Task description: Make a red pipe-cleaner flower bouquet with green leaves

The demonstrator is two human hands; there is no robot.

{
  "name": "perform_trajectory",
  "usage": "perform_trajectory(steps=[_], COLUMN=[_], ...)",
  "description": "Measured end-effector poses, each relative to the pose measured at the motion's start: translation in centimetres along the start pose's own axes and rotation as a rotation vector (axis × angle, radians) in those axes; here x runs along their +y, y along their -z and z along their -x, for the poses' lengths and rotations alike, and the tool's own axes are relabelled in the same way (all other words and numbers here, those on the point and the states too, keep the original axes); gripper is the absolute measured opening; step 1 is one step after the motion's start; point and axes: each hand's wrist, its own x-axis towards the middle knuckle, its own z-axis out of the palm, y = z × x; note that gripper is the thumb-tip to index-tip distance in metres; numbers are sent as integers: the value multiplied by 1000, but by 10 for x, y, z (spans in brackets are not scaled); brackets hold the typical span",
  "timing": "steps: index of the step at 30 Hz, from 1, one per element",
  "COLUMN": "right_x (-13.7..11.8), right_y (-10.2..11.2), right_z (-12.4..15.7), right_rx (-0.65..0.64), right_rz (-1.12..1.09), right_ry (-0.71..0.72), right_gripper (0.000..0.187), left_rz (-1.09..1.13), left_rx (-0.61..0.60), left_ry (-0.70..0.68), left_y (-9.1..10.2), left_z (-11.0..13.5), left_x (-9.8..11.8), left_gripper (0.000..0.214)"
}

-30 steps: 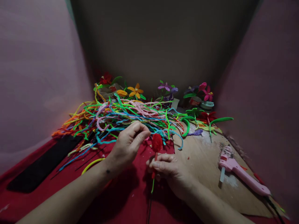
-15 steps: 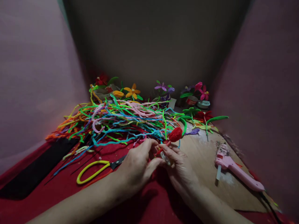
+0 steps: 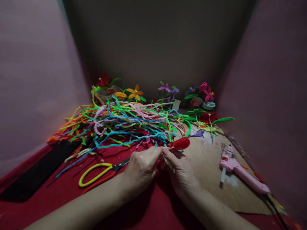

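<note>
A red pipe-cleaner flower bud [image 3: 181, 143] points to the right above my hands, its thin stem running down to my fingertips. My left hand [image 3: 143, 166] is closed, thumb and forefinger pinching at the stem's end. Close against it, my right hand [image 3: 180, 171] also pinches the stem just below the bud. Something pale shows partly under the right fingers; I cannot make out what it is. Scissors [image 3: 96, 174] with yellow and red handles lie beside my left wrist, their blade tips hidden behind that hand.
A tangled heap of colourful pipe cleaners [image 3: 134, 121] spreads beyond my hands. On the right, a pink glue gun [image 3: 242, 174] rests on a brown board [image 3: 206, 188]. Finished flowers [image 3: 135, 92] and a small jar [image 3: 208, 105] stand at the back. A black strip [image 3: 40, 172] lies left on the red cloth.
The red bud has tipped from slanting upward to lying nearly level, pointing right. My left fingers have curled in more, and both hands stay close together.
</note>
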Motion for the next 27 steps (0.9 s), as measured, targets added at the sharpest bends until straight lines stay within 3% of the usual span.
perform_trajectory(steps=[5, 12, 16, 21, 24, 27], right_x=[-8, -10, -7, -6, -5, -5], right_y=[-3, -2, 1, 5, 7, 6], right_z=[2, -1, -4, -8, -9, -8], right_rx=[-131, -193, -168, -207, -201, -170], right_rz=[94, 23, -60, -112, -82, -72], right_ry=[77, 83, 26, -48, -9, 18], right_gripper=[11, 5, 11, 18, 13, 12], left_rz=[457, 1125, 1431, 1709, 1710, 1510], left_rx=[-7, -139, -226, -444, -472, -415], left_ry=[318, 735, 793, 872, 847, 772], left_y=[9, 18, 15, 14, 13, 15], left_z=[-8, -17, -16, -14, -14, -15], left_x=[5, 11, 3, -6, -6, -2], left_gripper=[18, 18, 19, 10, 11, 21])
